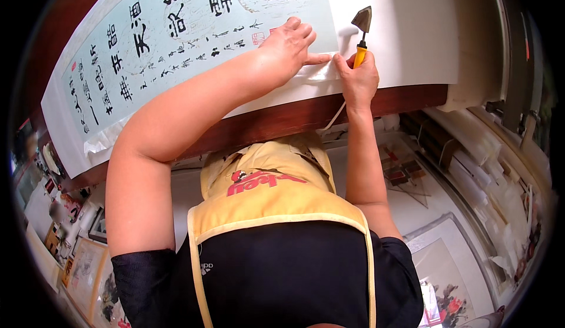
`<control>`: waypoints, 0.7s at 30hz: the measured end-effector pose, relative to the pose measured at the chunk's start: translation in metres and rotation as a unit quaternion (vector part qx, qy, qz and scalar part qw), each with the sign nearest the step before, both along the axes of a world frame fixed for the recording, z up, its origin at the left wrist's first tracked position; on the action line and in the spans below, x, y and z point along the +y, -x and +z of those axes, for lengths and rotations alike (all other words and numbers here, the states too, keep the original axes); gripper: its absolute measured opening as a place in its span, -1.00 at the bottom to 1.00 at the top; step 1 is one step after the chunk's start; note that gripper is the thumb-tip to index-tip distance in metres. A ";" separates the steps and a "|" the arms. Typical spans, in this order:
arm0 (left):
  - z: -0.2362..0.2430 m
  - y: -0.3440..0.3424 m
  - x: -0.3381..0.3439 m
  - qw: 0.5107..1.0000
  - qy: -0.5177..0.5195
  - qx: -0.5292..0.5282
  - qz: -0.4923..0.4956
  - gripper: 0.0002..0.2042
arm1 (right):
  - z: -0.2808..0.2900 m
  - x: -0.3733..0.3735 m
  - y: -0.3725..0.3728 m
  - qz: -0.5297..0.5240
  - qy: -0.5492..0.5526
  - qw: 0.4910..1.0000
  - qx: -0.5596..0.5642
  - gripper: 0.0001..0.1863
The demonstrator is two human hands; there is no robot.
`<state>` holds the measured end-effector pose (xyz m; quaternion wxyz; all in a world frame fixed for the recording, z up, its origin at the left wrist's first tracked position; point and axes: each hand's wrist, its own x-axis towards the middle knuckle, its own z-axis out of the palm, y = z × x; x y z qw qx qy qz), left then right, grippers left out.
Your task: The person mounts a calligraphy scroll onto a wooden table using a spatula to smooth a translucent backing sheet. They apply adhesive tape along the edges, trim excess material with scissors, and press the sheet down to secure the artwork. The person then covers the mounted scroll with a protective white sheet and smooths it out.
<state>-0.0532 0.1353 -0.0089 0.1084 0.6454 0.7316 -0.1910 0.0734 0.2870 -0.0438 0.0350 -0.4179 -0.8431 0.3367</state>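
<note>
A sheet of calligraphy, black characters on pale blue paper with red seals, lies on a larger white sheet. My left hand rests on its near right part, some fingers bent and one stretched toward the corner. My right hand is closed round the yellow handle of a small electric iron; its trowel-shaped metal tip points up, away from the paper. The right thumb is close to the sheet's corner, almost meeting the stretched left finger. A whitish, wrinkled film strip shows along the near edge there.
The dark red table edge runs just in front of my body. A pale cord hangs over it below my right hand. Stacked boards and papers stand at right. Framed pictures and a flower painting lie lower down.
</note>
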 end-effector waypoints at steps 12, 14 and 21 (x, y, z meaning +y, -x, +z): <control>0.001 0.013 0.007 0.998 0.030 -0.056 -0.002 -0.15 | 0.073 -0.002 -0.089 0.131 -0.069 0.988 0.050 -0.77; 0.001 0.013 0.008 0.998 0.030 -0.055 -0.007 -0.16 | 0.077 -0.004 -0.093 0.127 -0.059 0.989 0.050 -0.76; -0.001 0.013 0.008 0.999 0.024 -0.038 -0.011 -0.13 | 0.066 -0.003 -0.092 0.155 -0.078 0.983 0.062 -0.83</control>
